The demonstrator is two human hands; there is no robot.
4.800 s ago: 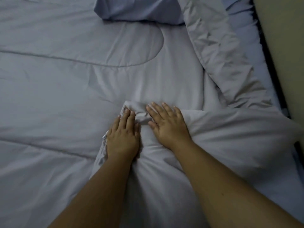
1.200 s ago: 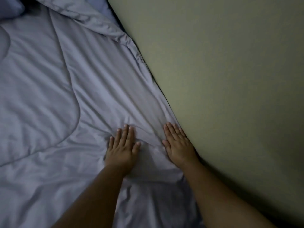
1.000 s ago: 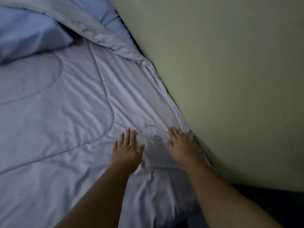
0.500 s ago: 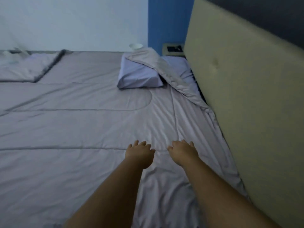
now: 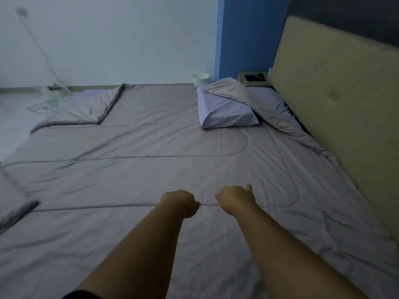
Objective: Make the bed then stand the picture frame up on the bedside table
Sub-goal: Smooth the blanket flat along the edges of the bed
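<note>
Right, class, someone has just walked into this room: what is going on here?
A person is making a bed. The left hand and right hand are held out over the grey quilt, fingers curled, with nothing in either grip. The quilt lies mostly flat, but its edge is bunched along the headboard and over the pillow, and the far left corner is folded back.
</note>
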